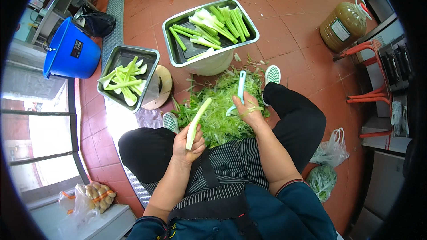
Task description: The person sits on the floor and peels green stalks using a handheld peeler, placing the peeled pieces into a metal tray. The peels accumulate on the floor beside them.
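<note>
In my left hand [189, 143] I grip a pale green celery stalk [197, 123], its upper end pointing away from me. My right hand [249, 110] is closed around a light blue peeler [241, 85], with its head near the thumb side. Thin strips of celery peel [252, 110] cling to that hand. Below both hands lies a heap of peelings and leaves [223, 106] on the floor between my shoes. Beyond it, a steel tray [173, 56] holds several green celery stalks [213, 25]. A smaller steel tray [146, 56] to the left holds pale celery pieces [125, 81].
A blue bucket [75, 53] stands at the far left near a black bag [98, 21]. To the right are a large jug of brownish liquid [343, 26], a red-framed stool [370, 98] and plastic bags of greens [322, 180]. A bag of potatoes [100, 196] lies at lower left.
</note>
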`<action>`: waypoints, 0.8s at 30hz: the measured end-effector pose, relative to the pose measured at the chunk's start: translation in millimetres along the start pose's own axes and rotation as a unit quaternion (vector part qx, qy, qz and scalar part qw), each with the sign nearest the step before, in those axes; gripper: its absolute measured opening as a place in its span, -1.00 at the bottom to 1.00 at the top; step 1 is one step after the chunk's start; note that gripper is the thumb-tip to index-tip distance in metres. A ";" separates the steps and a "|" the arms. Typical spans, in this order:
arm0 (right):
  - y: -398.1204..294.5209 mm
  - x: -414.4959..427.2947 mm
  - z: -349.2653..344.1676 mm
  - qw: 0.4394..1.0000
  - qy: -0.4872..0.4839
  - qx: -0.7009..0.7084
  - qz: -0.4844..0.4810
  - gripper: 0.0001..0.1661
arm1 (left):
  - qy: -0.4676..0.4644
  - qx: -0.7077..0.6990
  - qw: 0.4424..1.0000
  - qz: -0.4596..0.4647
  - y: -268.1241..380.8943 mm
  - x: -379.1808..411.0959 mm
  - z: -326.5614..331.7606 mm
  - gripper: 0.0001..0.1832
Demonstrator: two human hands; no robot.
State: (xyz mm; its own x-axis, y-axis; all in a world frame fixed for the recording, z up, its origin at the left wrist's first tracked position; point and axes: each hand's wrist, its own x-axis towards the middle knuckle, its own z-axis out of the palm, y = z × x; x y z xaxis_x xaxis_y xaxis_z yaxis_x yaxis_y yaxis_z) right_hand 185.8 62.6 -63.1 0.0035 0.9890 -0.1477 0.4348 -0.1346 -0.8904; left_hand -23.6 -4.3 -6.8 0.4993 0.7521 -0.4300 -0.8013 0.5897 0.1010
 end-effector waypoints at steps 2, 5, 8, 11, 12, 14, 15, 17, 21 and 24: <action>2.7 -3.1 2.1 0.999 -0.008 -0.035 0.002 -0.66 | 0.003 -0.020 1.000 0.010 5.3 -0.5 -0.9 -0.72; 8.0 -6.3 9.7 0.998 -0.017 -0.055 -0.001 -0.66 | 0.129 0.067 0.985 0.089 15.0 -3.1 8.5 -0.71; 12.1 -3.3 12.0 0.996 -0.027 -0.088 -0.001 -0.63 | 0.272 0.204 0.911 0.234 56.0 10.0 19.8 -0.75; 14.6 -0.8 19.6 0.995 -0.048 -0.090 -0.014 -0.65 | 0.299 0.224 0.864 0.338 126.9 12.9 13.0 -0.76; 12.8 -0.3 18.1 0.994 -0.061 -0.092 -0.002 -0.65 | 0.309 0.251 0.842 0.364 147.6 18.0 17.8 -0.79; 4.4 -1.6 19.1 0.992 -0.081 -0.094 0.008 -0.66 | 0.364 0.262 0.782 0.432 185.4 25.0 6.9 -0.84; 1.5 -1.8 18.6 0.992 -0.080 -0.095 0.011 -0.66 | 0.388 0.256 0.771 0.436 197.8 29.3 1.8 -0.85; -7.2 0.9 20.5 0.993 -0.083 -0.087 -0.001 -0.66 | 0.418 0.229 0.769 0.426 221.2 29.7 -31.1 -0.82; 10.2 4.3 18.6 0.995 -0.059 -0.082 -0.025 -0.68 | 0.413 0.402 0.727 0.375 203.8 43.3 -29.6 -0.83; 2.0 8.6 21.6 0.996 -0.068 -0.050 -0.006 -0.70 | 0.347 0.619 0.612 0.349 168.6 62.5 -25.0 -0.78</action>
State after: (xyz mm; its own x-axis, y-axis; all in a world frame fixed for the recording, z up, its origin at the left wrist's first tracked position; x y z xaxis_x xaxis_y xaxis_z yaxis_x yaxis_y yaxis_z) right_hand 167.3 69.5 -75.5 -0.1220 0.9720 -0.2007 0.5209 -0.1094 -0.8465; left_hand -135.7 134.8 -39.1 -0.4268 0.8952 -0.1286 0.3395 0.2904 0.8946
